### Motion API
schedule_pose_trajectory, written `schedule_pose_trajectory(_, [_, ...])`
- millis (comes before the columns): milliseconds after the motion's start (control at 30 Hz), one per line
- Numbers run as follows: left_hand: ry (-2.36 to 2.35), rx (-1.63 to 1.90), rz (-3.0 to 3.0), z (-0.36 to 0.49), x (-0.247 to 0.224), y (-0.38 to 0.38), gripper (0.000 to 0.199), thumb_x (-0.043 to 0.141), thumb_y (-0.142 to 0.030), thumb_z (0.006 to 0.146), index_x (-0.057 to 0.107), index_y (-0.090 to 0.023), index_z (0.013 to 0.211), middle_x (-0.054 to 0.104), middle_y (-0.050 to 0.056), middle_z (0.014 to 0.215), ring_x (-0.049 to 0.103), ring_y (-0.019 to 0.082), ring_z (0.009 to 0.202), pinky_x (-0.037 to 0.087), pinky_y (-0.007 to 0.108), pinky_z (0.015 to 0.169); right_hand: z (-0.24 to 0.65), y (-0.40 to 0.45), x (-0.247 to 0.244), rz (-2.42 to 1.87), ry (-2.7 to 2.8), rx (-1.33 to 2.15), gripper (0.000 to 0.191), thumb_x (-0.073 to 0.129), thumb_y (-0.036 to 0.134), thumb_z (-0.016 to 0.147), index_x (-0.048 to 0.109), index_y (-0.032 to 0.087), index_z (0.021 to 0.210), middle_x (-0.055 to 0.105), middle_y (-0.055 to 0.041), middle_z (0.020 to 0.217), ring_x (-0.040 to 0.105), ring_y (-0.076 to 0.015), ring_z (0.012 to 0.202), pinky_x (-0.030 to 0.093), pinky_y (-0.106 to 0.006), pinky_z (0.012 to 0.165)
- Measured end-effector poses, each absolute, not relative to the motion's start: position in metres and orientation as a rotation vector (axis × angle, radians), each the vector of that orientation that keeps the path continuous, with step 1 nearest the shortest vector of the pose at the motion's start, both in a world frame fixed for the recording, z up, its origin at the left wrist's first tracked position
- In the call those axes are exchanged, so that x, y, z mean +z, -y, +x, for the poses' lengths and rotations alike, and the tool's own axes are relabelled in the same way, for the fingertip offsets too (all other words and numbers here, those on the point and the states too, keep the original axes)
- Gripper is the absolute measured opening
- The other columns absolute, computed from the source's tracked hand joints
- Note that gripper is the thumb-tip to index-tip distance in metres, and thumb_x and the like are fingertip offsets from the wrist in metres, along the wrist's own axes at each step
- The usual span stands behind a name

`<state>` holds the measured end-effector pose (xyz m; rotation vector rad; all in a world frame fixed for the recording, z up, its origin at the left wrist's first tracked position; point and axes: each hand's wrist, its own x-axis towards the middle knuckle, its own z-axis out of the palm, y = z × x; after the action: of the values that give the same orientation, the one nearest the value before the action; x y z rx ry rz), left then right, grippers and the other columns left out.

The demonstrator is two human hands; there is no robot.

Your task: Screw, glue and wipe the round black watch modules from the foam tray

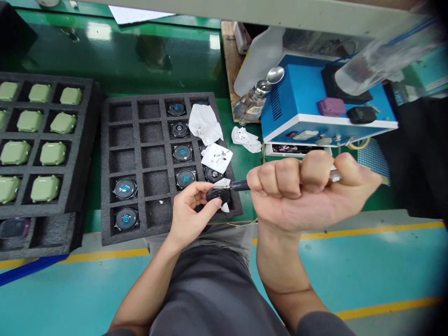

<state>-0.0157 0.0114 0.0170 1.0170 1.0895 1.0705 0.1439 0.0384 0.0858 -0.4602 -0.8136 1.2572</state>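
Note:
My left hand (192, 210) pinches a round black watch case (217, 194) on its side between thumb and fingers, above the near right corner of a dark foam tray (154, 228). From the right, my right hand (297, 191) wraps in a fist round a screwdriver (240, 185). Its thin tip meets the edge of the watch case; whether it sits in a screw is too small to tell. More round watches (126, 219) lie in the tray's pockets. White paper (217, 157) with several tiny dark parts rests on the tray, beside a crumpled tissue (205, 123).
Stacked foam trays (87, 126) with green square watch cases (30, 120) stand at the left. Behind my right hand is a blue machine (297, 98) with a purple case (331, 107) on top. A glass bottle (250, 105) and another tissue (247, 138) are beside it.

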Motion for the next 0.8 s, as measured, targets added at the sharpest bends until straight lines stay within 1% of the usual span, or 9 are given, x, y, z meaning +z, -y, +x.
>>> schedule_pose_trajectory(133, [-1.084,1.073,0.993,-0.0153,0.0175,-0.0118,0.022,0.080,-0.018,0.071,0.071,-0.016,0.091,0.072,0.003,0.082,0.066,0.013,0.070,0.055,0.024,0.068,0.1450,-0.0374,0.0855,-0.466,0.812,1.263,0.050,0.045,0.042,0.091,0.018,0.022,0.054,0.015,0.0067,0.041,0.013,-0.0085,0.036,0.026,-0.028,0.042])
schedule_pose_trajectory(500, [-1.048,1.078,0.940,-0.0163,0.0157,-0.0115,0.021,0.081,-0.018,0.073,0.068,-0.016,0.088,0.071,0.002,0.081,0.066,0.012,0.071,0.054,0.021,0.067,0.1482,-0.0368,0.0859,-0.477,0.801,1.263,0.051,0.042,0.045,0.091,0.015,0.021,0.054,0.013,0.0065,0.040,0.011,-0.0084,0.036,0.025,-0.027,0.041])
schedule_pose_trajectory(800, [-0.990,1.075,0.898,-0.0173,0.0121,-0.0119,0.024,0.083,-0.025,0.074,0.066,-0.017,0.090,0.069,0.002,0.081,0.064,0.011,0.070,0.054,0.021,0.065,0.1483,-0.0356,0.0863,-0.467,0.826,1.246,0.050,0.044,0.043,0.092,0.018,0.022,0.055,0.015,0.0070,0.041,0.013,-0.0088,0.036,0.026,-0.028,0.043])
